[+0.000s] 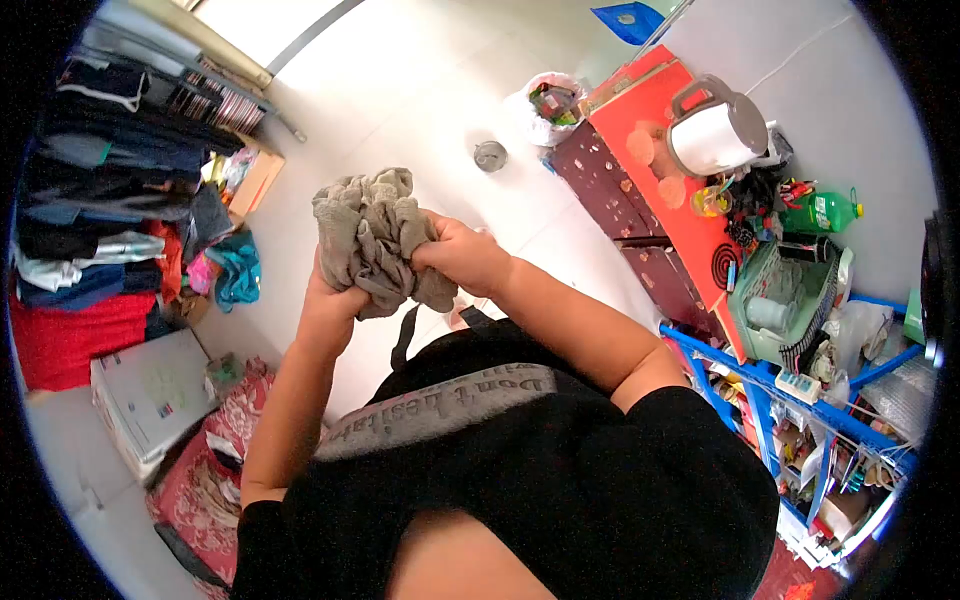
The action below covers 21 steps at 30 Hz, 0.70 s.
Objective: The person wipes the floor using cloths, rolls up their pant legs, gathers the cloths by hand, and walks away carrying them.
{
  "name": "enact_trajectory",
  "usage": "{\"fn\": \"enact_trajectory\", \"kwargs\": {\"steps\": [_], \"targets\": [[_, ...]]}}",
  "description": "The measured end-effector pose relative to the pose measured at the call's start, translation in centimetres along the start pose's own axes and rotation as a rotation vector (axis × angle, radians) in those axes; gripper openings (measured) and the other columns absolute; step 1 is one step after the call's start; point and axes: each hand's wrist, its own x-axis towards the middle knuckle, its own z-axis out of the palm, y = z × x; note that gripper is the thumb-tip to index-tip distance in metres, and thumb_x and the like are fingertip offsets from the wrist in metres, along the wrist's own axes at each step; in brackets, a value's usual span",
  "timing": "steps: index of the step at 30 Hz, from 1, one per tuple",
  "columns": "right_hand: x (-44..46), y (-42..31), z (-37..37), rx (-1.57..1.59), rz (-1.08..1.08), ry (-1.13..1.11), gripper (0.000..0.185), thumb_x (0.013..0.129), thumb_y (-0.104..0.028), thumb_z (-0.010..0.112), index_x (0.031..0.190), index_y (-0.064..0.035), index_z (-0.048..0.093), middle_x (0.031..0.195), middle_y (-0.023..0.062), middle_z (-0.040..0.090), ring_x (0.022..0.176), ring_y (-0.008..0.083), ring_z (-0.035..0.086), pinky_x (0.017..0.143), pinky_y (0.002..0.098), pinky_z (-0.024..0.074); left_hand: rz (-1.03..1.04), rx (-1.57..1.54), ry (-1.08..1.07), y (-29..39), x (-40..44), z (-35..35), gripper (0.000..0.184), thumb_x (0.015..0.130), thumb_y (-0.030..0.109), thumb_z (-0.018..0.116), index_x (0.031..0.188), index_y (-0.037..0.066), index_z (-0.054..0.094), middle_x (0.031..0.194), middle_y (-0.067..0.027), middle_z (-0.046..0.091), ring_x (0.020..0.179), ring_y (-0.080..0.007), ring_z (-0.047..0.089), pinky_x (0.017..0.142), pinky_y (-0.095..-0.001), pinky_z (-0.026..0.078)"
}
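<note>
A crumpled grey cloth (pixel 372 235), bunched into thick folds, is held up in front of my body. My left hand (pixel 335 298) grips its lower left side, with the thumb pressed into the folds and the other fingers hidden behind. On the right side, my right hand (pixel 465 257) is closed on the same cloth, its thumb pointing in toward the middle. Most fingertips are covered by the fabric. Below the cloth, two dark straps hang from my black shirt (pixel 560 470).
Clothes hang on a rack (pixel 120 190) at left above a white box (pixel 155 385). A red-topped cabinet (pixel 655 150) at right bears a kettle (pixel 718 130) and a green basket (pixel 790 300). On the floor stand a lined bin (pixel 550 105) and a small metal tin (pixel 490 156).
</note>
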Motion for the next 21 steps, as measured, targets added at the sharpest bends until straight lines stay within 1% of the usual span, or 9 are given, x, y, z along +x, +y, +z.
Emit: {"fn": "enact_trajectory", "kwargs": {"steps": [3, 5, 7, 9, 11, 13, 15, 16, 21], "targets": [[3.5, -3.1, -1.7, -0.013, 0.013, 0.014, 0.046, 0.064, 0.004, 0.045, 0.11, 0.0004, 0.042, 0.096, 0.0088, 0.052, 0.087, 0.0157, 0.051, 0.077, 0.0269, 0.042, 0.005, 0.035, -0.042, 1.4, 4.8, -0.6, 0.063, 0.056, -0.007, 0.045, 0.117, 0.002, 0.031, 0.107, -0.0088, 0.045, 0.098, -0.0199, 0.047, 0.085, -0.0315, 0.038], [6.8, -4.6, -2.8, 0.009, 0.022, -0.004, 0.046, 0.064, 0.004, 0.045, 0.11, 0.0005, 0.042, 0.096, 0.0088, 0.052, 0.086, 0.0155, 0.051, 0.076, 0.0266, 0.0424, -0.003, 0.003, -0.005, 2.7, 8.0, -1.1, 0.063, 0.057, -0.007, 0.044, 0.117, 0.002, 0.03, 0.107, -0.0089, 0.046, 0.099, -0.0202, 0.046, 0.084, -0.0319, 0.038], [9.9, -4.9, -3.6, 0.017, -0.026, -0.003, 0.046, 0.066, 0.001, 0.046, 0.111, -0.0019, 0.044, 0.091, 0.0084, 0.054, 0.08, 0.0153, 0.053, 0.069, 0.0269, 0.0461, -0.033, 0.046, -0.018, 3.1, 10.6, -2.8, 0.062, 0.057, -0.007, 0.044, 0.117, 0.002, 0.032, 0.108, -0.0093, 0.046, 0.099, -0.0201, 0.046, 0.083, -0.0313, 0.039], [12.6, -5.5, -3.9, 0.058, -0.047, -0.005, 0.047, 0.066, 0.0, 0.046, 0.113, -0.0023, 0.043, 0.091, 0.0082, 0.054, 0.08, 0.0153, 0.053, 0.07, 0.0273, 0.0456, -0.037, 0.02, -0.001, 4.6, 12.8, -3.6, 0.061, 0.057, -0.008, 0.044, 0.116, 0.002, 0.033, 0.108, -0.0096, 0.046, 0.098, -0.0202, 0.048, 0.082, -0.0311, 0.04], [15.4, -6.3, -4.2, 0.054, -0.017, -0.021, 0.045, 0.065, 0.003, 0.046, 0.111, -0.0006, 0.043, 0.093, 0.0065, 0.053, 0.083, 0.0137, 0.052, 0.075, 0.0252, 0.0429, -0.046, 0.012, -0.006, 5.3, 14.8, -5.0, 0.059, 0.058, -0.009, 0.045, 0.115, 0.001, 0.035, 0.108, -0.0099, 0.047, 0.095, -0.0205, 0.05, 0.083, -0.0311, 0.04], [17.8, -7.7, -4.4, 0.072, -0.01, 0.002, 0.046, 0.066, 0.003, 0.046, 0.111, -0.002, 0.044, 0.091, 0.0055, 0.054, 0.082, 0.0122, 0.052, 0.073, 0.0246, 0.043, -0.04, -0.046, 0.055, 6.3, 17.2, -5.7, 0.059, 0.058, -0.01, 0.043, 0.115, 0.001, 0.035, 0.108, -0.0098, 0.047, 0.096, -0.0208, 0.05, 0.083, -0.0314, 0.04], [20.1, -8.7, -4.7, 0.029, -0.042, 0.008, 0.047, 0.066, 0.002, 0.045, 0.112, -0.0025, 0.044, 0.089, 0.0053, 0.054, 0.08, 0.0117, 0.051, 0.071, 0.0239, 0.0433, -0.029, -0.017, 0.004, 7.6, 20.2, -6.5, 0.059, 0.058, -0.009, 0.043, 0.115, 0.001, 0.035, 0.108, -0.0099, 0.047, 0.097, -0.0209, 0.049, 0.083, -0.0315, 0.04], [22.0, -8.9, -5.4, -0.147, -0.061, 0.038, 0.047, 0.065, 0.002, 0.045, 0.112, -0.0023, 0.044, 0.087, 0.0052, 0.055, 0.078, 0.0116, 0.051, 0.069, 0.0239, 0.0434, -0.013, 0.008, -0.028, 8.4, 22.0, -7.1, 0.059, 0.058, -0.009, 0.043, 0.115, 0.0, 0.035, 0.109, -0.01, 0.046, 0.098, -0.0211, 0.048, 0.084, -0.0316, 0.039], [28.3, -11.3, -6.4, -0.066, -0.16, 0.172, 0.044, 0.065, -0.005, 0.047, 0.109, -0.0032, 0.048, 0.089, 0.0091, 0.056, 0.081, 0.0156, 0.052, 0.073, 0.0281, 0.0431, -0.063, -0.015, -0.167, 11.8, 29.9, -9.9, 0.054, 0.061, -0.009, 0.043, 0.114, -0.001, 0.037, 0.106, -0.0101, 0.048, 0.096, -0.02, 0.05, 0.082, -0.0305, 0.04]]}}
